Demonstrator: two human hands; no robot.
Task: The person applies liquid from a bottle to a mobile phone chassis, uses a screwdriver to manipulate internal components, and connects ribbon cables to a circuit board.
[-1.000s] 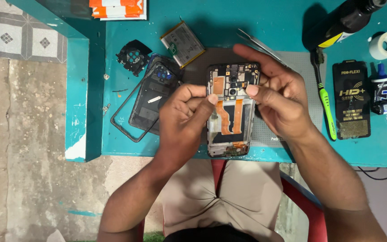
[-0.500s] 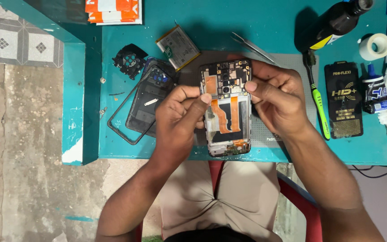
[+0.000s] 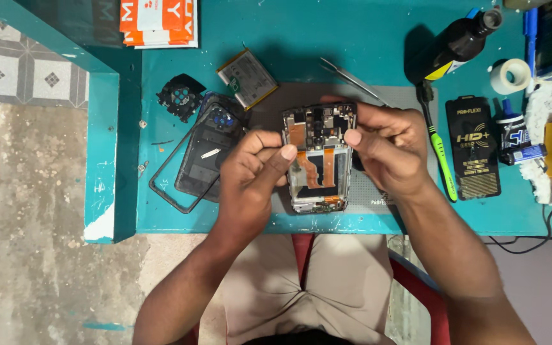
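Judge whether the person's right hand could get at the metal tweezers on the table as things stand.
Probably yes: the tweezers lie bare on the table just beyond the right hand, nothing between. But that hand grips the opened phone and would have to let go first.

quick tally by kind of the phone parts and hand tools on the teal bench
Opened phone body, held in left hand and right hand: 1
Back cover: 1
Battery: 1
Black plastic shield: 1
Tweezers: 1
Green-handled tool: 1
Total: 6
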